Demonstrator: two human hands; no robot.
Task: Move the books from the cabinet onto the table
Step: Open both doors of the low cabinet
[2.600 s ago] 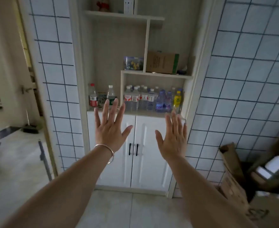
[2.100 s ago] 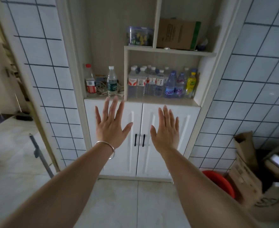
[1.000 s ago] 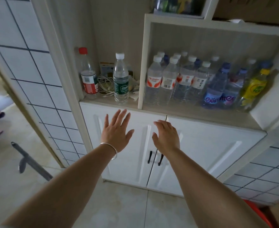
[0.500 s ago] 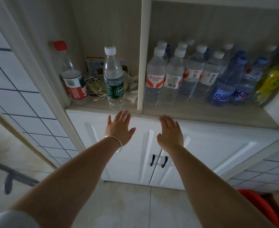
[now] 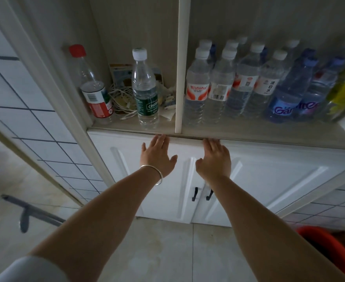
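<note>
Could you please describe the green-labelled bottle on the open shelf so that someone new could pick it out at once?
Look at the open shelf above the white cabinet doors, left of the upright divider. The green-labelled bottle stands at the front beside a tangle of white cables. Its white cap and dark green label set it apart from the red-capped bottle further left.

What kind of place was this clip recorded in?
Probably a home, by a built-in storage cabinet set in a tiled wall. Its open shelf holds bottled water and tangled cables; a red bucket stands on the tiled floor.
</note>
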